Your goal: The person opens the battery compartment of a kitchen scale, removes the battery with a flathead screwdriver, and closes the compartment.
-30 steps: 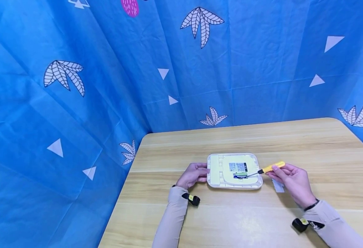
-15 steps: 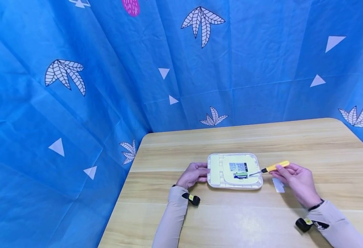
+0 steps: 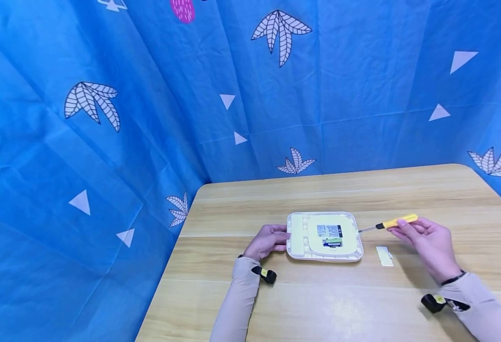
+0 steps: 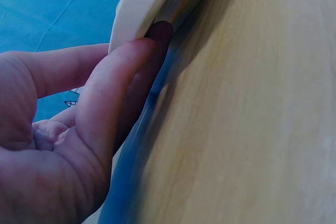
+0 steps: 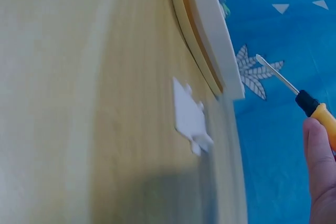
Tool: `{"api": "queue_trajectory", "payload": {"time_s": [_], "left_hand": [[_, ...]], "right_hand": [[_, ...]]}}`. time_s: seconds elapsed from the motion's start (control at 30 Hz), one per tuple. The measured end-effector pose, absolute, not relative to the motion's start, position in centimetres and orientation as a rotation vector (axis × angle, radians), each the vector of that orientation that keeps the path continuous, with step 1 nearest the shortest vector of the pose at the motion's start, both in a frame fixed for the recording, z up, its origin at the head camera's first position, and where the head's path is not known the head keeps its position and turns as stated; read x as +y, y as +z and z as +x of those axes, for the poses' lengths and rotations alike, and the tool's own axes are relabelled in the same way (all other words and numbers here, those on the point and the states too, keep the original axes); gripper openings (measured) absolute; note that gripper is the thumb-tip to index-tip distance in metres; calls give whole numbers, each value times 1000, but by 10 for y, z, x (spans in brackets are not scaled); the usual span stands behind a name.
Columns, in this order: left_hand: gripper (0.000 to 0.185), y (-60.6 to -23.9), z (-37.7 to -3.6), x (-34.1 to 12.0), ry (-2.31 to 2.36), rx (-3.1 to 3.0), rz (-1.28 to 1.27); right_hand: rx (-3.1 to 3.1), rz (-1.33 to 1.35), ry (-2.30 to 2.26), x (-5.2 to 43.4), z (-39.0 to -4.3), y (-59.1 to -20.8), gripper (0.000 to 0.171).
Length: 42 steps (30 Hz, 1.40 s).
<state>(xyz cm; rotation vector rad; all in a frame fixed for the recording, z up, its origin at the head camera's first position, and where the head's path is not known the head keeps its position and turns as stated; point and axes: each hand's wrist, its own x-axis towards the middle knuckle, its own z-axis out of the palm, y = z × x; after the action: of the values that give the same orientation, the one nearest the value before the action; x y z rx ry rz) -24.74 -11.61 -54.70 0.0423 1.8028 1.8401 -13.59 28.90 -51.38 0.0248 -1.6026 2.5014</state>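
Note:
A white device (image 3: 297, 232) with rounded corners lies on the table, with a label (image 3: 328, 231) and an uncovered battery compartment (image 3: 332, 242) on its upper face. Inside that compartment a green battery and something dark show. My left hand (image 3: 267, 242) grips the device's left edge between thumb and fingers, as the left wrist view also shows. My right hand (image 3: 428, 242) holds a yellow-handled screwdriver (image 3: 400, 221), its shaft pointing left to the device's right edge. Whether the tip touches that edge, I cannot tell. A small white battery cover (image 3: 384, 256) lies right of the device.
The wooden table (image 3: 327, 304) carries the device and the cover. A blue patterned curtain (image 3: 276, 104) hangs behind the table and along its left side. Black wrist cameras are strapped to both sleeves.
My right hand has drawn the screwdriver back to the right, its tip leaving the battery compartment. The small cover is now more fully exposed. The left hand and the device stay put.

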Motion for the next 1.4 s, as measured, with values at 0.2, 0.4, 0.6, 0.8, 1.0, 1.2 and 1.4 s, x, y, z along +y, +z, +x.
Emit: {"api": "queue_trajectory", "payload": {"time_s": [0.2,0.4,0.6,0.8,1.0,1.2,1.4], "left_hand": [[48,-549,-248,-116,1844,1791,39],[47,-549,-248,-116,1843,1795,46],[47,-548,-248,-116,1837,1794,41],[46,-551,-249,-117,1839,1801,39],[46,-550,-248,-116,1844,1798,38],[45,-550,-248,-117,1845,1793,38],[46,-551,-249,-117,1845,1799,37]], "right_hand": [[-1555,75,2460,300,-141,-505,15],[-1593,69,2391,315,-146,-496,18],[-1875,23,2086,329,-150,-487,22],[-2226,-58,1537,334,-155,-478,14],[-2327,-13,1224,337,-164,-477,27],[-2377,128,1032,335,-173,-481,23],[-2333,364,800,333,-184,-486,32]]}}
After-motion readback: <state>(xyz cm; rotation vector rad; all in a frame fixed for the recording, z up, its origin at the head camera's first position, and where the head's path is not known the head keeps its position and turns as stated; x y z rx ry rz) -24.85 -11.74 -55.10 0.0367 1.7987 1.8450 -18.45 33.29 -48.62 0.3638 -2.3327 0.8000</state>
